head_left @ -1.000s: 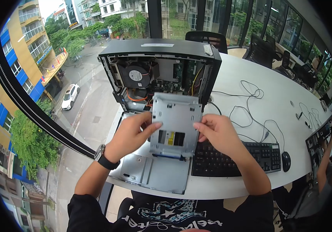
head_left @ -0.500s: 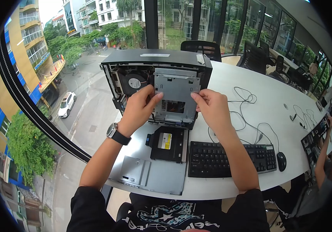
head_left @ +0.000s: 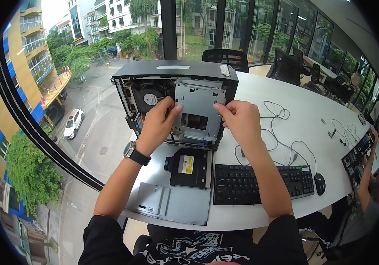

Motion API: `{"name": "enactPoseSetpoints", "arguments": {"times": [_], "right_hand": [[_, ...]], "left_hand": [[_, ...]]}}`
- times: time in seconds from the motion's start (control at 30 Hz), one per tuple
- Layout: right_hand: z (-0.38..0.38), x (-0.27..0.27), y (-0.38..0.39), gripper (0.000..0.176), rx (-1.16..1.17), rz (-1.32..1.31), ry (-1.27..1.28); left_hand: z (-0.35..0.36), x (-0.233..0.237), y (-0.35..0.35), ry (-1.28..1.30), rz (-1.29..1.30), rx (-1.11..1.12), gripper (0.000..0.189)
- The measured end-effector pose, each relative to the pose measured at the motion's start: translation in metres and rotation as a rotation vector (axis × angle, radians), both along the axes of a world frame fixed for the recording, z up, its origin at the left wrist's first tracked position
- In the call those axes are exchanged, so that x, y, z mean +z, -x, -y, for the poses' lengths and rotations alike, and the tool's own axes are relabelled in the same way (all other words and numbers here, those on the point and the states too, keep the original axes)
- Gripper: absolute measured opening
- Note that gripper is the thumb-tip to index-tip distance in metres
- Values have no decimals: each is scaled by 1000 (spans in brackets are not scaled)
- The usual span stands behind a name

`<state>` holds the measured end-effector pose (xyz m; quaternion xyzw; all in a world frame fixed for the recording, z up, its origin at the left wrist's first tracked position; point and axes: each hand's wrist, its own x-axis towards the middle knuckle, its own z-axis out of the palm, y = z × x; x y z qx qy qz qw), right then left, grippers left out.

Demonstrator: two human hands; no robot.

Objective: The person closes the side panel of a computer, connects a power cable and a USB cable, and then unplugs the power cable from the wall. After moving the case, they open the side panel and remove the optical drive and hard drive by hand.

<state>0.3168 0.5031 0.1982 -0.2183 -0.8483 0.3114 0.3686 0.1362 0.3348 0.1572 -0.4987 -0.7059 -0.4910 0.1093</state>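
Note:
An opened desktop computer case (head_left: 143, 70) stands on the white table, its inside facing me. A grey metal drive bracket (head_left: 198, 98) with a rectangular cutout sits in its right part. My left hand (head_left: 156, 126), wearing a wristwatch (head_left: 135, 153), pinches the bracket's left edge between thumb and fingers. At the opposite edge, my right hand (head_left: 243, 115) pinches it the same way. Left of the bracket, a round cooling fan (head_left: 151, 98) shows inside the case. In front of the case lies a black optical drive (head_left: 189, 170), partly over a grey metal side panel (head_left: 187, 212).
A black keyboard (head_left: 229, 185) and mouse (head_left: 319, 183) lie on the right, with loose cables (head_left: 274, 132) behind them. Another person's arm (head_left: 366, 172) reaches to computer parts at the far right. Office chairs (head_left: 226, 58) stand beyond the table; a window is on the left.
The bracket's face has tilted slightly and appears more upright in the case. Both hands keep their pinch on its edges. The whole view has shifted a little.

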Motion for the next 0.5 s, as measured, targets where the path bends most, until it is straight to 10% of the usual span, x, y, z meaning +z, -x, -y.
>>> {"name": "enactPoseSetpoints", "arguments": {"times": [0.5], "right_hand": [[6,-28,-1,43,-97,-55,-399]], "left_hand": [[-7,-11,-7,-60,43,70,28]]}}
